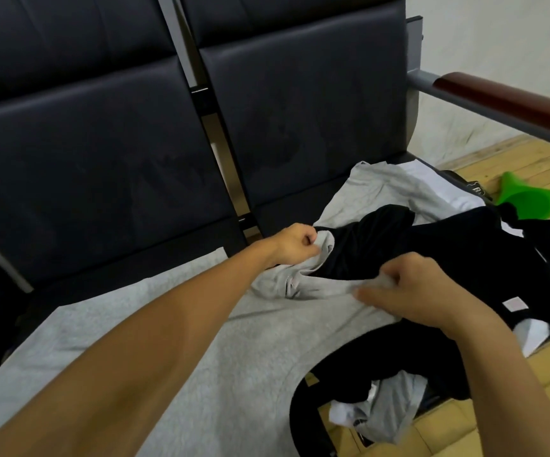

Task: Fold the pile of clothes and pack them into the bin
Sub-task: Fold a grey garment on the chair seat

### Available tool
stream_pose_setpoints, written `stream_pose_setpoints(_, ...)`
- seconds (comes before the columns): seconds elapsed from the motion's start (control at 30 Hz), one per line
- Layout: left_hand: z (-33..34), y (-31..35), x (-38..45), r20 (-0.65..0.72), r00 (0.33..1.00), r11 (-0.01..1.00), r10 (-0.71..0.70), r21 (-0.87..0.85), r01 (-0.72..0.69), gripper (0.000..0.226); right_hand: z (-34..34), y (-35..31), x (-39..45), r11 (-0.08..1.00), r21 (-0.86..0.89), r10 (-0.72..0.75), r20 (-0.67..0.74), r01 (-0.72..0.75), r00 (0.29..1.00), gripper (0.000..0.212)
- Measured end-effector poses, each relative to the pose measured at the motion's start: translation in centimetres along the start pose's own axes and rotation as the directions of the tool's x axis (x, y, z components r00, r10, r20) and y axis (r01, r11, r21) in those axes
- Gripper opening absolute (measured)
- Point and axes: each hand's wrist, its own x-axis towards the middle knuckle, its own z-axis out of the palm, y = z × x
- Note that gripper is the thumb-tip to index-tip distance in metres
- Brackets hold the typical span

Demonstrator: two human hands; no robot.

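The bench seat point(174, 282) is my landmark. Spread across it lies my grey garment point(155, 328), a big sheet of soft, light jersey that should drape and wrinkle, so I judge it is best taken by its edges. The heap of black clothes point(432, 255) sits on the seat's right end, over grey and white pieces. The bin point(303, 400) stands below the seat's front edge. My left hand point(291, 247) fists a grey fold; my right hand point(412, 288) pinches another.
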Motion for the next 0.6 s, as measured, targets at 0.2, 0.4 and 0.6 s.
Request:
stream_pose_setpoints(0.2, -0.4, 2.6, 0.7, -0.53, 0.847, 0.891, -0.031, -0.399, -0.217, 0.016, -0.7, 0.5, -0.4, 0.955, -0.239, 0.164, -0.065, -0.175, 0.984, 0.066)
stream_pose_setpoints(0.4, 0.0, 3.4, 1.1, -0.672, 0.737, 0.992, 0.077, -0.023, -0.125, 0.013, -0.6, 0.1, -0.4, 0.986, -0.142, 0.08, -0.055, -0.087, 0.995, 0.066)
stream_pose_setpoints(0.6, -0.2, 3.7, 2.7, -0.31, 0.945, 0.958, -0.104, -0.286, 0.012, 0.016, -0.9, 0.8, -0.1, 0.999, -0.048, -0.017, -0.091, 0.013, 0.996, 0.051)
